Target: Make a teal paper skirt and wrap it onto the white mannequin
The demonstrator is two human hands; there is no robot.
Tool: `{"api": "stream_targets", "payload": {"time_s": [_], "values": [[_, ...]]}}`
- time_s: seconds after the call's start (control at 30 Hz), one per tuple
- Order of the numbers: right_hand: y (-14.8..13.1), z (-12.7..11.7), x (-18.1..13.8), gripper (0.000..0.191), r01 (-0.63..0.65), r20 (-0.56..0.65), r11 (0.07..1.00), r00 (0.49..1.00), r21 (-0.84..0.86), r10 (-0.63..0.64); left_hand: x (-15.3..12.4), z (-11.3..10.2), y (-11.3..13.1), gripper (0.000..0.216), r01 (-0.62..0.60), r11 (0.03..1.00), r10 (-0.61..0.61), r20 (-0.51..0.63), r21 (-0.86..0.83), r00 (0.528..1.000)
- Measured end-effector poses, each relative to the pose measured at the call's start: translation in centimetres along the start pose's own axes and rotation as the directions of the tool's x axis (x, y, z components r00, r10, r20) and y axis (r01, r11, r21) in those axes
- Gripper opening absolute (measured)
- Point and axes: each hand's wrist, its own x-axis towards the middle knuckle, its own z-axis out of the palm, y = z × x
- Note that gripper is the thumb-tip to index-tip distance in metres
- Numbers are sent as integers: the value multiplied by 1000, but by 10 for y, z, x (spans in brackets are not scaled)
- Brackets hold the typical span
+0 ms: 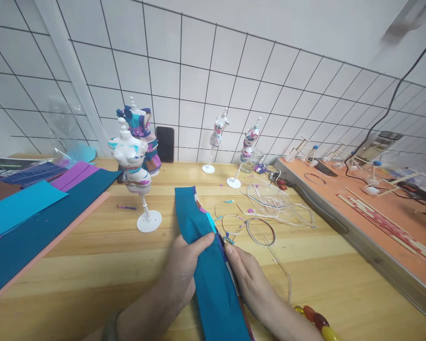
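Observation:
My left hand (184, 263) grips a long teal strip (213, 284) of paper or cloth, thumb flat on top. Several other colours, such as bright blue, purple and brown, show along its right edge, which has a curved notch near the far end. At that edge, my right hand (246, 272) is closed on what looks like a small pair of scissors (228, 240). Only a dark slim part and a teal loop of it show; the fingers hide the rest. The strip's near end runs out of view at the bottom.
A white mannequin (133, 161) stands left, a dressed mannequin (152, 142) behind it. Two small mannequins (218, 132) stand farther back. Coloured sheets (49, 222) lie left; a phone (165, 144) leans on the wall. Hoops (261, 232), cord and scraps lie right, beside an orange-topped board (362, 199).

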Motion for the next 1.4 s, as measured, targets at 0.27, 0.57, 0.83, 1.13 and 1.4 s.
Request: {"api": "stream_targets", "payload": {"time_s": [0.27, 0.57, 0.83, 1.13, 1.4], "values": [[1, -1, 0, 43, 4, 13, 1000, 1000, -11, -4, -2, 1, 2, 37, 20, 1000, -19, -27, 17, 999], [1, -1, 0, 41, 12, 11, 999, 1000, -29, -12, -2, 3, 3, 36, 2, 1000, -1, -38, 24, 999], [0, 0, -2, 37, 15, -24, 1000, 1000, 23, -14, -3, 3, -4, 29, -20, 998, 20, -7, 51, 1000], [3, 0, -2, 35, 18, -31, 1000, 999, 17, -17, -3, 0, -9, 31, -14, 998, 16, -29, 63, 999], [2, 0, -1, 37, 21, -21, 1000, 1000, 13, -21, -1, 1, -9, 34, -13, 998, 15, -32, 55, 999]]}}
